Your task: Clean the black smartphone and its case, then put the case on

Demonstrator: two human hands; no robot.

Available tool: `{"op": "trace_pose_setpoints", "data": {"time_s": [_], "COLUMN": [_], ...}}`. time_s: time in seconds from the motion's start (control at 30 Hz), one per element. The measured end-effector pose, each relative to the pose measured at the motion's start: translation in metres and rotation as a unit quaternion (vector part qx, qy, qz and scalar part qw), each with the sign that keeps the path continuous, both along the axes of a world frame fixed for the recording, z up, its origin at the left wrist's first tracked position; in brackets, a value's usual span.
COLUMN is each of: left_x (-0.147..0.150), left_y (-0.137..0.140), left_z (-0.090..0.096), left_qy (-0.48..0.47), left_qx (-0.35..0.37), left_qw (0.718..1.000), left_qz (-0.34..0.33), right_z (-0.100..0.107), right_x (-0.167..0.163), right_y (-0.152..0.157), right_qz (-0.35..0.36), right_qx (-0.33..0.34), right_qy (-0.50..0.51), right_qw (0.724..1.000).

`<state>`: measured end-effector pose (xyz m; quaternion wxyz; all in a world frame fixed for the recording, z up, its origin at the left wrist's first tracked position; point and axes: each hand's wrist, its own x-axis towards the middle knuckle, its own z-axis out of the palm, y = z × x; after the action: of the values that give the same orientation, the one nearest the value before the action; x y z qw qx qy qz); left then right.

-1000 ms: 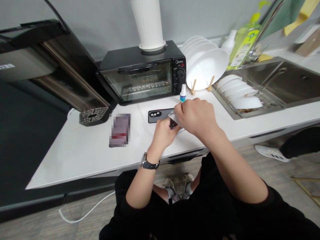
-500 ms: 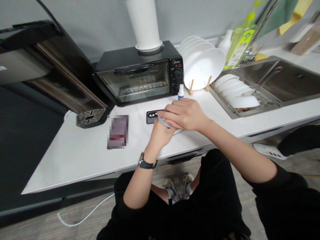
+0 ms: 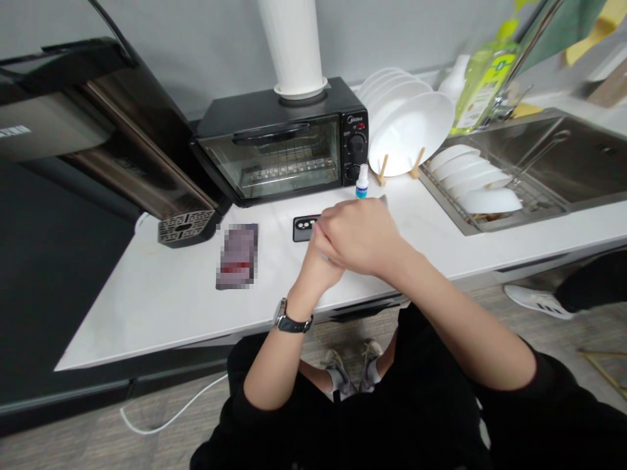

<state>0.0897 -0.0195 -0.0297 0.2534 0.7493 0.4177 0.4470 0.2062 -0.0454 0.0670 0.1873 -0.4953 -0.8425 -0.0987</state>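
Over the white bench: right hand curled on top of left hand. Right fingers bent, left fingers mostly covered; can't tell how far closed or what they grip. Phone case lies flat just beyond the left hand: dark, black rim, pale round camera openings; right end hidden behind hands. White spray bottle, blue label, upright past the right hand, base hidden. Grey corner pokes out beyond right knuckles, too small to identify.
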Motion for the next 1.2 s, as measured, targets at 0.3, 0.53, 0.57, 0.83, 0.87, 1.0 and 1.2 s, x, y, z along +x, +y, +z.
{"op": "trace_pose_setpoints", "data": {"time_s": [0.3, 0.53, 0.57, 0.83, 0.87, 1.0, 1.2], "left_x": [-0.001, -0.001, -0.001, -0.001, 0.000, 0.001, -0.003], "left_y": [0.001, -0.002, -0.003, -0.004, -0.003, -0.002, -0.001], "left_z": [0.005, 0.013, 0.014, 0.012, 0.012, 0.012, 0.015], "left_qy": [0.030, 0.022, 0.025, 0.011, 0.000, 0.002, 0.030], "left_qx": [0.036, -0.042, -0.043, 0.003, 0.023, 0.025, -0.045], "left_qw": [0.999, 0.999, 0.998, 1.000, 1.000, 0.999, 0.998], "left_qz": [0.005, -0.023, -0.030, -0.008, -0.009, -0.019, -0.023], "right_z": [-0.039, -0.022, -0.016, 0.000, -0.006, -0.044, -0.058], "right_x": [0.031, 0.024, 0.022, 0.011, 0.014, 0.032, 0.037], "right_y": [0.029, 0.005, 0.000, 0.000, 0.005, 0.024, 0.017], "right_qz": [0.176, -0.114, -0.158, -0.029, 0.022, 0.139, -0.017], "right_qx": [0.129, 0.051, 0.033, -0.002, 0.010, 0.142, 0.104], "right_qy": [-0.016, 0.093, 0.094, 0.030, 0.023, 0.077, 0.247], "right_qw": [0.976, 0.988, 0.982, 0.999, 0.999, 0.977, 0.963]}}
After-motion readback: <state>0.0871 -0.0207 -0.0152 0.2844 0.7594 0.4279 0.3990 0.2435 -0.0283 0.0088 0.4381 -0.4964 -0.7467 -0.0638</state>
